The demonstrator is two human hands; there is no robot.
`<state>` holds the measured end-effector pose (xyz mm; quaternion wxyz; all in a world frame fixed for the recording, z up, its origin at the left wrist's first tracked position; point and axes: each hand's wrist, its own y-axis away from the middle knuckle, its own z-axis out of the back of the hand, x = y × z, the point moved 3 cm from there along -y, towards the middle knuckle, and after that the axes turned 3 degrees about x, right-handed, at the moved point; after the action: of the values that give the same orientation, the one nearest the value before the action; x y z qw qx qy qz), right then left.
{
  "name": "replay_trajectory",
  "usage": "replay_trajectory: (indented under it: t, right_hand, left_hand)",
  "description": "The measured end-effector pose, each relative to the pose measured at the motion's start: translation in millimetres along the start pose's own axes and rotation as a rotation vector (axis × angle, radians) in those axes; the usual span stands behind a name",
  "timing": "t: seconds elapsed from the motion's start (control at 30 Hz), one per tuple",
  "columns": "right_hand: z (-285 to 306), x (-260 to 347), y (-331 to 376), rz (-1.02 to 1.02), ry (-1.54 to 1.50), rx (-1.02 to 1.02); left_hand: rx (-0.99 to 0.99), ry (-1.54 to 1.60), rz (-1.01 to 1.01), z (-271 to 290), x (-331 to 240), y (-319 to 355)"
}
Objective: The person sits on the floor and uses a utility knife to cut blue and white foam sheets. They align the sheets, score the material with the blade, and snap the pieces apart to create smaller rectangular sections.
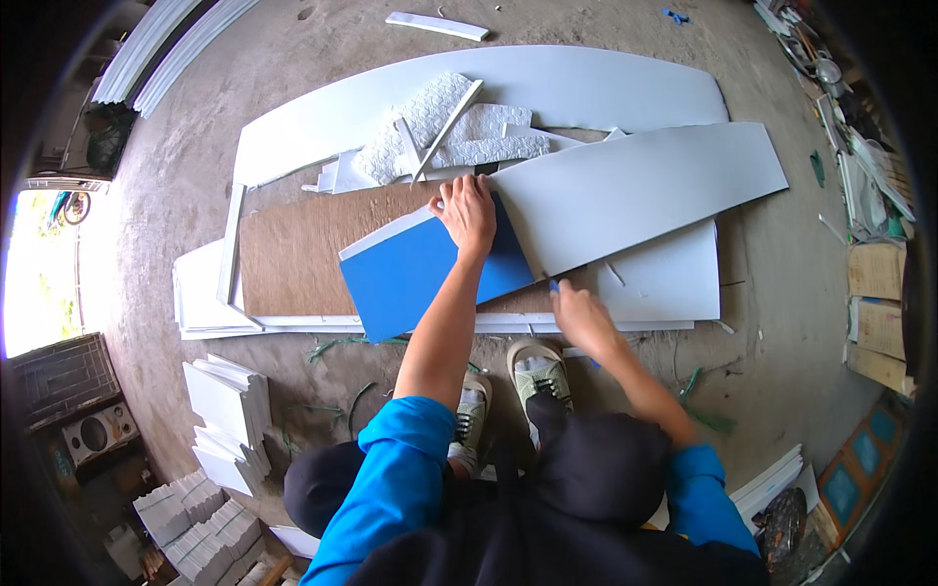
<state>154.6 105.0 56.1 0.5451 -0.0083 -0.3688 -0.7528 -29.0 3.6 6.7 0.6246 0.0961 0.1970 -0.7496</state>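
Observation:
A blue rectangular board (410,273) lies at a slant on a brown wooden board (293,244), with a pale strip along its far left edge. My left hand (467,217) bears down on its far part, fingers bent and together over the edge. A long pale grey-white panel (645,190) stretches right from the blue board, edge against it. Just right of the blue board's near corner, my right hand (583,317) is closed around a small tool with a blue end (554,285); my fingers cover most of it, so its kind is unclear.
Beyond lies a large curved white sheet (606,83) with crumpled white quilted wrapping (425,117) and thin strips. White panels are stacked (230,400) at left, near bundled white pieces (200,523). Green string (708,415) litters the floor. Cardboard boxes (876,298) stand at right.

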Motion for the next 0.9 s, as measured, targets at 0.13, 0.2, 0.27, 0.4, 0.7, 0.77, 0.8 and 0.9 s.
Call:
replay_trajectory:
  t: [0.13, 0.2, 0.27, 0.4, 0.7, 0.77, 0.8, 0.9]
  right_hand:
    - [54, 34, -47, 0.122, -0.049, -0.282]
    - [55, 45, -77, 0.150, -0.022, -0.324]
    - [50, 47, -103, 0.165, 0.022, -0.348]
    - [42, 50, -122, 0.198, 0.023, -0.406]
    - [34, 53, -128, 0.194, -0.068, -0.343]
    - [34, 52, -134, 0.206, -0.075, -0.334]
    - [35, 51, -136, 0.223, -0.065, -0.333]
    - [40, 51, -146, 0.172, -0.067, -0.181]
  left_hand:
    - [-0.073, 0.034, -0.011, 2, -3, -14]
    - [-0.058, 0.045, 0.001, -1, 0, -8]
    - [-0.044, 0.062, 0.002, -1, -6, -7]
    - [-0.082, 0.060, -0.013, 1, -6, -7]
    - [0.017, 0.071, 0.038, 2, -1, -7]
    - [0.021, 0.083, 0.036, 2, -2, -8]
    - [0.026, 0.090, 0.034, 2, -3, -8]
    - [0.012, 0.071, 0.025, 2, -6, -8]
